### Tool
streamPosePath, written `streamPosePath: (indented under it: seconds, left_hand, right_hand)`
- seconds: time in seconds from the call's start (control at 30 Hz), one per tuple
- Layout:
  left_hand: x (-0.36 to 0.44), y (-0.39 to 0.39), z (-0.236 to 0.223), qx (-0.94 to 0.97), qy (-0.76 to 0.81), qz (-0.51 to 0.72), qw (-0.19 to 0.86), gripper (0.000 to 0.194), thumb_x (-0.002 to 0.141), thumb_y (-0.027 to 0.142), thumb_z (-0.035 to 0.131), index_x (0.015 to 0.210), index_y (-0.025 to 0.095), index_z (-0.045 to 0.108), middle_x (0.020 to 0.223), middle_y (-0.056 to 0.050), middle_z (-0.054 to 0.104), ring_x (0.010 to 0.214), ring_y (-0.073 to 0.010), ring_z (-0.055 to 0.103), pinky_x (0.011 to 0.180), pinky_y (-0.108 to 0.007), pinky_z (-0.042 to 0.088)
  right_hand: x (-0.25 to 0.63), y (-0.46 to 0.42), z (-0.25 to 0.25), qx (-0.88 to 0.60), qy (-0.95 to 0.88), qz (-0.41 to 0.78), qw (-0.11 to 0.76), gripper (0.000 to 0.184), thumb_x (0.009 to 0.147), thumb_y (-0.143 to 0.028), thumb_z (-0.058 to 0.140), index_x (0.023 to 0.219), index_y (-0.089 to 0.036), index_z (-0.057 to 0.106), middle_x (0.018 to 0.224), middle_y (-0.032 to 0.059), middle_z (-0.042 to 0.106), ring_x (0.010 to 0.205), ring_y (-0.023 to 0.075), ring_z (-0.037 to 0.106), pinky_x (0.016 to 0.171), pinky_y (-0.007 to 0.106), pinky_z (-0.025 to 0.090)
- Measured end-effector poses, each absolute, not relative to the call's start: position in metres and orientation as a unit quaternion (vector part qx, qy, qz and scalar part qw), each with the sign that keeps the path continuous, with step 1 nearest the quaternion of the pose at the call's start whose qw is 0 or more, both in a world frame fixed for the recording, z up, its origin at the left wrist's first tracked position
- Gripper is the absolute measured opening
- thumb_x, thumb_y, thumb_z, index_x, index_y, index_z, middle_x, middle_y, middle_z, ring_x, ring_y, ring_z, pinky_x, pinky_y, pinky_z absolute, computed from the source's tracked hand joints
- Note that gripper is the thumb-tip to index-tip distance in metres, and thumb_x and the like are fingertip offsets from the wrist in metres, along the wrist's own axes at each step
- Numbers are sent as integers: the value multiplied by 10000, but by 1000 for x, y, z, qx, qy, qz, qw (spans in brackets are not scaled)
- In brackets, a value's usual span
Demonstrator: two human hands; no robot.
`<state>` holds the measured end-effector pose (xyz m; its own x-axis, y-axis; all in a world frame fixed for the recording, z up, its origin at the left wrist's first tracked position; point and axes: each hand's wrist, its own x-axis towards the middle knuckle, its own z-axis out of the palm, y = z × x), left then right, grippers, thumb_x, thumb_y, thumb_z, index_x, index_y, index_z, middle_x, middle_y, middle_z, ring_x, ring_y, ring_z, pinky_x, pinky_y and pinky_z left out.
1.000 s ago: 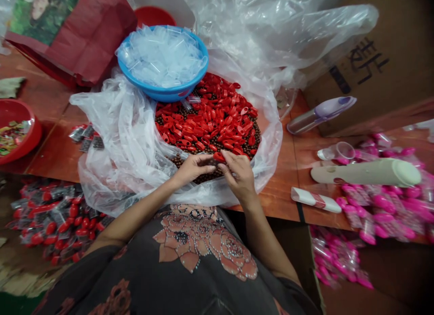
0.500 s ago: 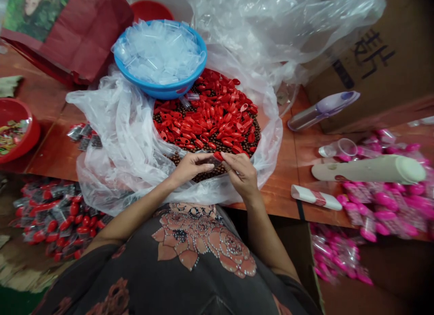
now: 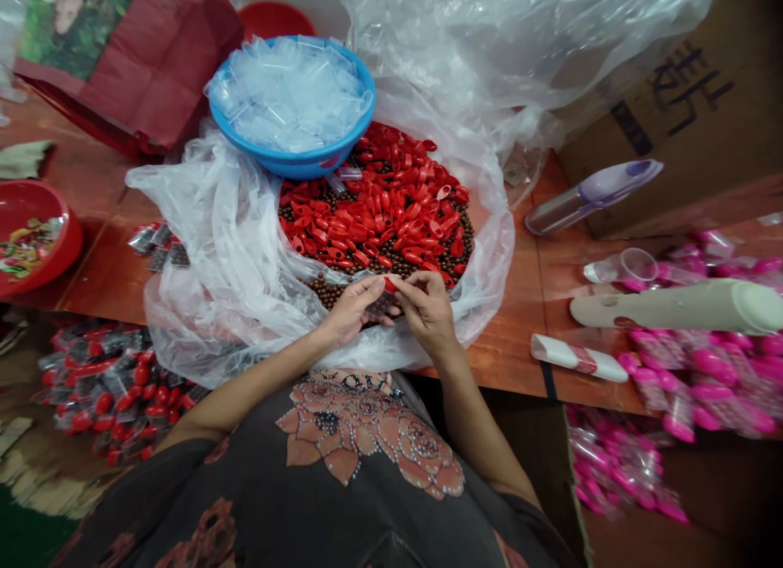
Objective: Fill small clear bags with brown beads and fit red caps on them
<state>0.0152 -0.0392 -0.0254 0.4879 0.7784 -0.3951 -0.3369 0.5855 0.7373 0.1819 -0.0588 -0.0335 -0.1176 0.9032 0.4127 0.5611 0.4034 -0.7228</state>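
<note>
Two hands are working one small red plastic piece [image 3: 387, 284]: your left hand [image 3: 351, 311] and right hand [image 3: 428, 311] are both pinching it above the brown beads [image 3: 330, 292]. You are risking a drop into the loose red pieces [image 3: 391, 201] if your pinch slips.

blue basin [image 3: 294, 165] of clear plastic pieces, top centre; red bowl [image 3: 70, 246] of mixed wrappers, far left; cardboard box [image 3: 691, 86], upper right; lilac-capped bottle [image 3: 590, 201] and cream tube [image 3: 673, 305] on wooden table [image 3: 507, 339]; pink packets [image 3: 703, 372], right; red packets [image 3: 116, 397], lower left.
</note>
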Motion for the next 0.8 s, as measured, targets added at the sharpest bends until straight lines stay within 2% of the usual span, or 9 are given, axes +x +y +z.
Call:
streamPosePath:
  seconds: [0.1,0.17,0.27,0.33,0.47,0.57,0.67,0.73,0.8]
  left_hand:
    - [16,-37,-24,316,411,348,781,442,860,494,595,1127,154,690,718,-46,629,543,-103,550,450,-215,419]
    - [15,-37,-23,327,428,348,767,440,870,471,563,1149,155,693,670,-34,601,488,-91,496,412,-211,359]
    - [14,-37,-22,338,426,332,771,474,880,447,516,1248,184,657,697,-42,619,481,-92,489,410,-210,335]
    - [14,-38,-23,345,425,325,771,492,880,428,511,1302,201,624,719,-44,634,490,-95,502,417,-205,343]
    - [15,-38,-25,341,433,345,760,529,897,434,497,1378,224,562,843,-54,692,565,-117,553,468,-219,415]
    - [14,-37,-23,313,438,365,759,575,944,540,394,1407,229,534,1147,-79,694,812,-174,646,646,-269,520]
    - [12,-35,-19,315,427,372,762,604,953,597,363,1415,242,524,1367,-65,594,1118,-223,611,863,-304,520]
    - [10,-34,-18,325,419,378,760,583,947,599,399,1391,252,547,1392,-61,575,1204,-219,572,926,-297,495]
    - [10,-32,-17,322,418,362,769,595,923,627,437,1359,245,574,1255,-93,657,1086,-210,633,862,-292,516]
  right_hand:
    - [176,-62,-31,-503,-699,263,435,278,911,-275,593,1162,-360,675,968,23,562,949,185,594,862,398,533]
    - [171,-63,-31,-518,-640,310,475,309,848,-297,687,1152,-335,652,979,13,603,932,181,616,840,378,544]
    - [163,-64,-33,-529,-519,385,549,410,782,-318,756,1154,-299,582,943,-2,662,811,166,656,724,331,570]
    - [159,-64,-34,-528,-492,410,558,353,821,-338,711,1141,-278,576,955,11,698,793,172,676,700,330,576]
    - [154,-65,-32,-551,-601,315,486,276,924,-359,571,1183,-275,612,1096,57,713,966,221,668,856,422,554]
    - [154,-65,-30,-525,-727,197,396,506,872,-422,638,1337,-265,514,1228,104,663,1092,286,609,933,506,507]
    - [154,-63,-29,-504,-779,130,351,772,816,-477,696,1451,-209,350,1309,169,594,1149,328,564,947,537,486]
    - [154,-61,-30,-496,-789,114,344,800,819,-496,688,1462,-206,309,1275,167,601,1118,322,574,926,524,492]
    - [153,-60,-30,-489,-793,107,347,797,810,-521,687,1445,-211,318,1196,147,628,1055,311,593,890,505,501]
